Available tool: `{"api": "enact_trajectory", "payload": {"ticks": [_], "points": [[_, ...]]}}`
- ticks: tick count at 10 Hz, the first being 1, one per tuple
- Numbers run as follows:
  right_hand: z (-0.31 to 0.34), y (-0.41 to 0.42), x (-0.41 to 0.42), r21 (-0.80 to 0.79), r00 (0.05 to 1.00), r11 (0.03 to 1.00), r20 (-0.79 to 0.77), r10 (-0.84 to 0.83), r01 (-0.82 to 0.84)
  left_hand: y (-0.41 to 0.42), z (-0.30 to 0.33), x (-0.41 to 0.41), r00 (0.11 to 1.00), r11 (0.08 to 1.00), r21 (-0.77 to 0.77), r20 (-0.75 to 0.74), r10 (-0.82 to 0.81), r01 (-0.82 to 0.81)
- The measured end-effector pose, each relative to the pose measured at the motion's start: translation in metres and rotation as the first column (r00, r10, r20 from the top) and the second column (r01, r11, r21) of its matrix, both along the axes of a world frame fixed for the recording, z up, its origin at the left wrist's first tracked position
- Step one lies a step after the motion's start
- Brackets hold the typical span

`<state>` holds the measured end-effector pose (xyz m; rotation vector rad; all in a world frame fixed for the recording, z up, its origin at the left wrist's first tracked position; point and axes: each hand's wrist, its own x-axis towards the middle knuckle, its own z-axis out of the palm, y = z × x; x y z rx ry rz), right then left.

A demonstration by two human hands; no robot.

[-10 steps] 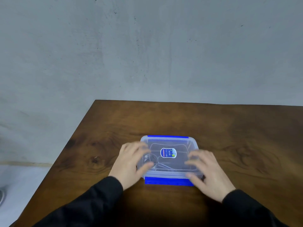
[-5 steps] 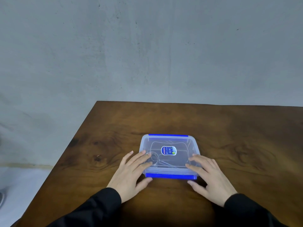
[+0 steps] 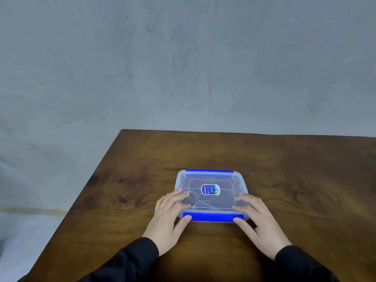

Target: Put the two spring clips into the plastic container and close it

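Now both hands, left hand (image 3: 166,217) and right hand (image 3: 259,220), on lidded container (image 3: 211,195).

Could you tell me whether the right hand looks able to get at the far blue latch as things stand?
Probably yes: the right hand rests on the lid, and nothing stands before the far blue latch.

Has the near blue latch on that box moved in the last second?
Yes. The near blue latch folded down against the container front, where earlier it stuck out over the table.
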<state>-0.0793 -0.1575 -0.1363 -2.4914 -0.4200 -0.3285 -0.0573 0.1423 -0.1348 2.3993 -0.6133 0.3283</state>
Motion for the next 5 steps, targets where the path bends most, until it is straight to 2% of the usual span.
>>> {"api": "enact_trajectory", "payload": {"ticks": [3, 5], "points": [[0.011, 0.004, -0.004, -0.031, 0.999, 0.999, -0.048, -0.008, 0.006, -0.003, -0.004, -0.002, 1.000, 0.999, 0.027, -0.004, 0.020, -0.020], [0.022, 0.007, -0.009, 0.100, 0.995, 0.995, -0.100, -0.010, 0.020, -0.001, 0.006, -0.006, 1.000, 1.000, 0.012, 0.015, -0.004, 0.004]]}}
